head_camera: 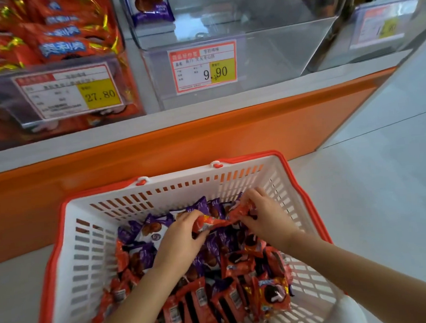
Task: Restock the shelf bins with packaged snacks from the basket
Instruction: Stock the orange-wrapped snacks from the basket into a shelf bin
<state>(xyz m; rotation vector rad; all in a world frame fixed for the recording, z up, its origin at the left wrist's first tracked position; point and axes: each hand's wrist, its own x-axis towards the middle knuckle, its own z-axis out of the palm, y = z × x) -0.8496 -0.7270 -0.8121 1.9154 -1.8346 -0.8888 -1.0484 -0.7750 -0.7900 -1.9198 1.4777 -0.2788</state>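
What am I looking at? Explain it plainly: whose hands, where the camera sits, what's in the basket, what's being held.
There is no machine here. A person works with bare hands, and the single picture comes from a camera worn on their head, looking forward and down. The left hand and right hand both reach into a white basket with a red rim, set in front of a shop shelf. The basket holds many loose red packets and purple packets. Between them the hands grip a crumpled red wrapper, one at each end. Above, the left bin is full of red packs. The middle clear bin shows only a lone purple pack.
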